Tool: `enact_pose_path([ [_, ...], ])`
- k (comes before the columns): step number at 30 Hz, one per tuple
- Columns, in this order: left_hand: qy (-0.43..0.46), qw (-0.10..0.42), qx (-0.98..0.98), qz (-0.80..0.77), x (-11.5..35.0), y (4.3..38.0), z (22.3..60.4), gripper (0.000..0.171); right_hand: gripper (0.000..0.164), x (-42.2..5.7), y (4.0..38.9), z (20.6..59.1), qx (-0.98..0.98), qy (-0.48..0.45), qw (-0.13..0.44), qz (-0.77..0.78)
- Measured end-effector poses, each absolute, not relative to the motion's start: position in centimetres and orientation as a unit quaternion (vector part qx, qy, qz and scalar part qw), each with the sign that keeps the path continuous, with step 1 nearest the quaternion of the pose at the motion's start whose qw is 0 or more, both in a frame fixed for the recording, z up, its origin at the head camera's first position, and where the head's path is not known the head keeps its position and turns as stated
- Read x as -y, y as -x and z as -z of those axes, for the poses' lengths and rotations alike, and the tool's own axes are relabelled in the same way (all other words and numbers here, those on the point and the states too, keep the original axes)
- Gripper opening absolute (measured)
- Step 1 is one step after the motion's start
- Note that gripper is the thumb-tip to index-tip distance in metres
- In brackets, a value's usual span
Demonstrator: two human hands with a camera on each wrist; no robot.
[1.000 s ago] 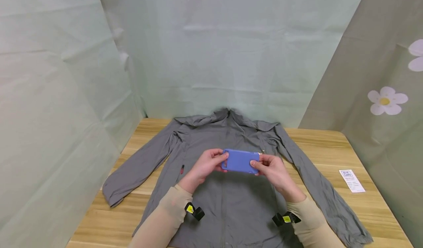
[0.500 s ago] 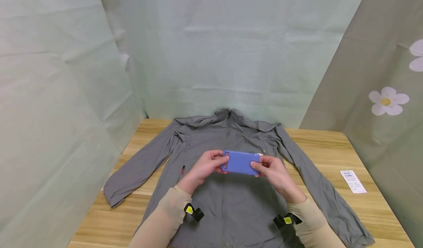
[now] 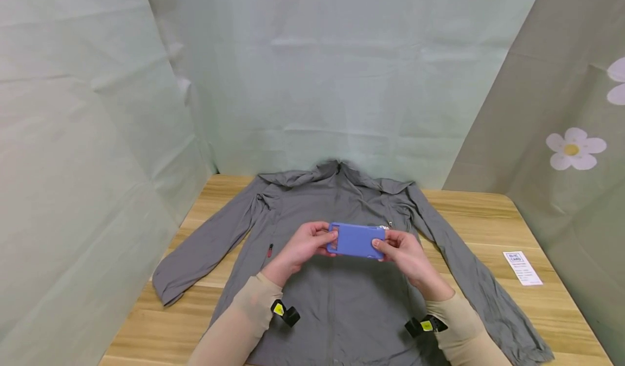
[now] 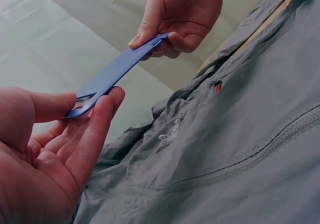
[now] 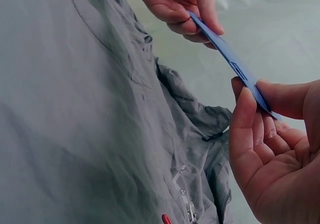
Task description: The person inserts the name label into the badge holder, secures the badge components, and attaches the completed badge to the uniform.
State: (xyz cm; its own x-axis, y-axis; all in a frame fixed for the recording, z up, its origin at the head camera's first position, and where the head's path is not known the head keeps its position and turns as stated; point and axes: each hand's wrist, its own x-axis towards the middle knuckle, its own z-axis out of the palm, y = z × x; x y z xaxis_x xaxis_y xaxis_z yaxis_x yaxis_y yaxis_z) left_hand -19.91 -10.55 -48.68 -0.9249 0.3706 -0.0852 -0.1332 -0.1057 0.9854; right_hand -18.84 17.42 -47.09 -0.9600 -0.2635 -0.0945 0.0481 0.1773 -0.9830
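A flat blue card holder (image 3: 358,240) with a cutout near its left end is held level above a grey jacket (image 3: 312,306). My left hand (image 3: 305,245) pinches its left end between thumb and fingers. At the opposite end, my right hand (image 3: 406,253) grips it, thumb on the near face. The left wrist view shows the card holder (image 4: 117,69) tilted between both hands, apart from the cloth. Small metal links (image 5: 184,191) lie against the jacket in the right wrist view. The card holder's far face is mostly hidden.
The jacket lies spread on a wooden table (image 3: 469,214), sleeves out to both sides. A white printed card (image 3: 522,268) lies at the right. Pale cloth walls (image 3: 312,84) stand behind and beside the table. A red zipper pull (image 3: 269,250) shows on the jacket's left.
Both hands keep their hold on the card holder. It has shifted only very slightly; the jacket and the white card stay where they were.
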Motion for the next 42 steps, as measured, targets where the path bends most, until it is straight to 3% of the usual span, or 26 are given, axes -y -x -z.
enact_pose_path([
  [42,-0.088,0.156,-0.665,-0.725,11.8,19.1,48.6,0.018,0.036,-18.2,18.6,47.0,-0.725,0.063,0.141,0.671],
])
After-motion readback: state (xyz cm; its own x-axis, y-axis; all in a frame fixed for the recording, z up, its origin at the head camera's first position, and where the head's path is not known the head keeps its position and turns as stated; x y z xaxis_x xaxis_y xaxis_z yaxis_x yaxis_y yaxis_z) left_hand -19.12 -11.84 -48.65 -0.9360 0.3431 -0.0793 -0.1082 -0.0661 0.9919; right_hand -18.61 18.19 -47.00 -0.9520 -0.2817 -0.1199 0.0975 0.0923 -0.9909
